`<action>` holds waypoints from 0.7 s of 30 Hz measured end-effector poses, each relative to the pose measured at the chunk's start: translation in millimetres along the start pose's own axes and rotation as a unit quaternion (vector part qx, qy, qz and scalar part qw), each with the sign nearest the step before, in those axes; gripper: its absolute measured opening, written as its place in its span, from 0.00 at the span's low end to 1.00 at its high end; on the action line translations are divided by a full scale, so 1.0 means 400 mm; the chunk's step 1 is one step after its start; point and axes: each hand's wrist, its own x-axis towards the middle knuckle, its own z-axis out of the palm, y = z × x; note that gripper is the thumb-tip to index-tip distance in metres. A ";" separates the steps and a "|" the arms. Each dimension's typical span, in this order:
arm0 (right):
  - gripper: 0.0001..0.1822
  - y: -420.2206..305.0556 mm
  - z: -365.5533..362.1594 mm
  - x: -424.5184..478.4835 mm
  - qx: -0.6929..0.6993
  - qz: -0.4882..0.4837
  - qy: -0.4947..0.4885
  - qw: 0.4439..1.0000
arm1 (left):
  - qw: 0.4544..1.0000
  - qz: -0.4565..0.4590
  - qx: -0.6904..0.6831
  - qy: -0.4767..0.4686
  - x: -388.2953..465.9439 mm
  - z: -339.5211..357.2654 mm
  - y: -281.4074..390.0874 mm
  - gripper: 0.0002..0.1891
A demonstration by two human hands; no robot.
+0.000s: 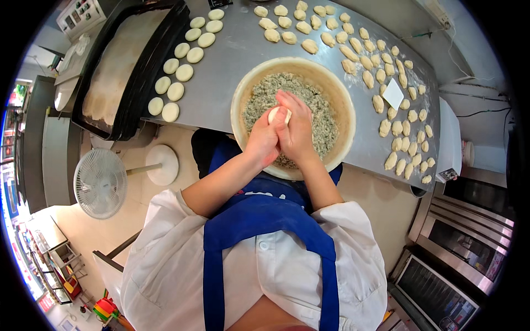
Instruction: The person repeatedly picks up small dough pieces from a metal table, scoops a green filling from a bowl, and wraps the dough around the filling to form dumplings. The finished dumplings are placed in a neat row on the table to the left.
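My left hand (pixel 261 138) and my right hand (pixel 297 128) are cupped together around a pale dough ball (pixel 280 116). Only part of the dough shows between the fingers and thumbs, and its underside is hidden. Both hands are above a large cream-coloured bowl (pixel 347 89), which holds a crumbly grey-green filling (pixel 321 111). To the left of the bowl, flat round dough pieces (pixel 184 73) lie in two rows. Many small uneven dough lumps (pixel 366 63) are spread over the far and right parts of the table.
The steel table (pixel 215 91) carries dustings of flour. A white scraper (pixel 393 94) lies among the lumps at right. Stacked black baking trays (pixel 124 62) stand at the left end. A standing fan (pixel 101 182) is on the floor at left, and ovens (pixel 468 231) stand at right.
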 end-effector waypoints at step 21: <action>0.14 0.042 0.079 0.040 0.013 -0.084 -0.090 0.992 | 0.998 -0.014 -0.061 0.012 -0.021 -0.037 0.079 0.24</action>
